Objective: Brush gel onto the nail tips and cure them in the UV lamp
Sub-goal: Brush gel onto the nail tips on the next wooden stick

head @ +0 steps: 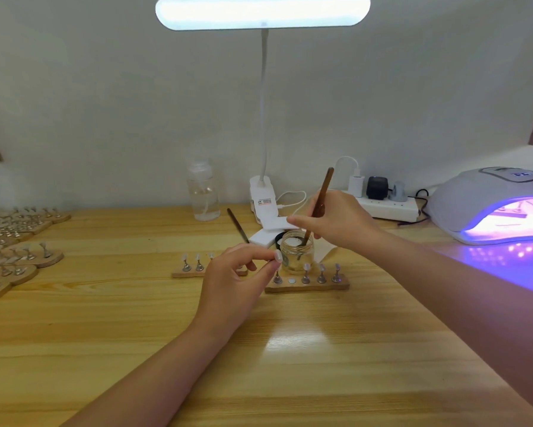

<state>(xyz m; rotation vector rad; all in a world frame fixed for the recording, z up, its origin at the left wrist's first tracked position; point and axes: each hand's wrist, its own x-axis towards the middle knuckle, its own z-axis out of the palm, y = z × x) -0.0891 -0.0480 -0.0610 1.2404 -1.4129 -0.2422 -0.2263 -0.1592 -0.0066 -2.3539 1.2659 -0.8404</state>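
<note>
Nail tip (278, 256): small, pale, glossy oval on a metal stand, pinched by left hand (239, 274) above the desk (289, 349). Right hand (333, 220) grips brown brush (320, 198), bristles dipped in glass jar (297, 251). UV lamp (493, 204): white dome, glowing purple, far right.

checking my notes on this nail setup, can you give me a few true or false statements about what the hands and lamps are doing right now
1. The right hand holds a brush whose tip is down in the small glass jar. True.
2. The left hand is empty. False: it pinches a nail tip between thumb and fingers.
3. The UV lamp at the right is switched off. False: it glows purple inside and onto the table.
4. The near wooden holder has one bare spot among its stands. True.
5. The desk lamp overhead is lit. True.
6. The clear bottle lies on its side. False: it stands upright.
</note>
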